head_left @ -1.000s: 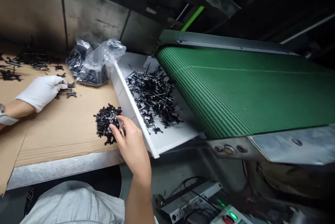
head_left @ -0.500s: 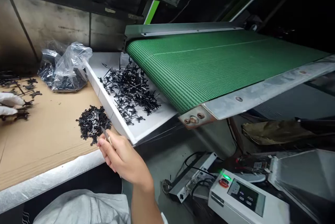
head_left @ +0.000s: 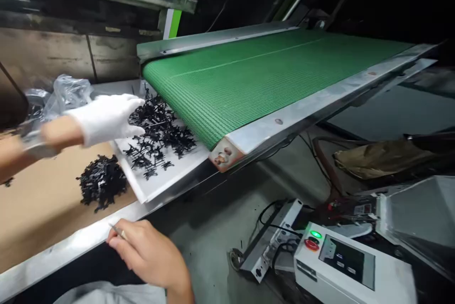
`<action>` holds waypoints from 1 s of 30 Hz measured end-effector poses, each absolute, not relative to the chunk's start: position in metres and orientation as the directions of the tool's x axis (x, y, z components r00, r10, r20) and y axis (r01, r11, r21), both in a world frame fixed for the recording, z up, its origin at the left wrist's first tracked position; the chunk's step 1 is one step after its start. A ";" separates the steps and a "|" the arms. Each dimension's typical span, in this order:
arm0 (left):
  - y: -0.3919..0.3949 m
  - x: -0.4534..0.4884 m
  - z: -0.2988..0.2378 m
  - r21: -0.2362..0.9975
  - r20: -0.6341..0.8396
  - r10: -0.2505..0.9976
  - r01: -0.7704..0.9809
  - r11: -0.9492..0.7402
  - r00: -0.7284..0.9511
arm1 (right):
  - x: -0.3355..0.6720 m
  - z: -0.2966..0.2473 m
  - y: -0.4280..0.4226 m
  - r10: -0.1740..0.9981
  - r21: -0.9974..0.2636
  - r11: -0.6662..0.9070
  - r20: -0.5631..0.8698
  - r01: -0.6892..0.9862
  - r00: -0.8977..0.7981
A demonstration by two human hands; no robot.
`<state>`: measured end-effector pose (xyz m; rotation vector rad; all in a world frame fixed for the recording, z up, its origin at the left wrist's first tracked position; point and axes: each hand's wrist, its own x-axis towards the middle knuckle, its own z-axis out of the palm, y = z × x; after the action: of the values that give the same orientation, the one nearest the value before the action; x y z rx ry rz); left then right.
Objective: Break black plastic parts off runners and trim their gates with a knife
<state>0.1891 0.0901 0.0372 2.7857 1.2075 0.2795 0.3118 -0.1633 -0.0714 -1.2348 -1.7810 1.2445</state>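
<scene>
My left hand (head_left: 106,116), in a white glove, reaches over the white tray (head_left: 167,183). Its fingers are spread at the edge of a tangled heap of black plastic parts (head_left: 161,128) on thin stems; I see nothing held in it. Low at the table's front edge, my right hand (head_left: 149,252), bare, is closed around a small knife (head_left: 118,231). The thin metal tip points up and left, and the rest is hidden in the fingers. Between the hands, a pile of small black plastic pieces (head_left: 101,180) lies on the brown cardboard (head_left: 39,209).
A green conveyor belt (head_left: 249,81) ends just above the tray, with a metal corner (head_left: 225,154) jutting toward me. Behind my left arm stands a clear plastic bag (head_left: 67,93). A white control box (head_left: 348,266) sits low on the right.
My left hand has come from the far left to the tray, its fingers now apart. My right hand, still on the knife, has drawn down from the pile. The view has shifted right.
</scene>
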 end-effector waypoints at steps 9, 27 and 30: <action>0.155 0.290 0.018 0.094 0.083 0.823 0.818 -0.568 0.562 | 0.334 -0.087 -0.175 0.929 -0.834 -0.180 -0.318 0.521 -0.188; 0.147 0.234 0.042 0.070 0.272 0.827 0.847 -0.527 0.492 | 0.361 -0.107 -0.198 0.972 -0.910 -0.157 -0.211 0.384 -0.102; 0.130 0.227 0.037 0.115 0.327 0.824 0.846 -0.521 0.463 | 0.363 -0.111 -0.195 0.975 -0.912 -0.161 -0.205 0.377 -0.081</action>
<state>0.2266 0.1299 0.0373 2.7405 1.5662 0.5560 0.3626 -0.1952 -0.1106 -1.5758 -1.4860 1.2392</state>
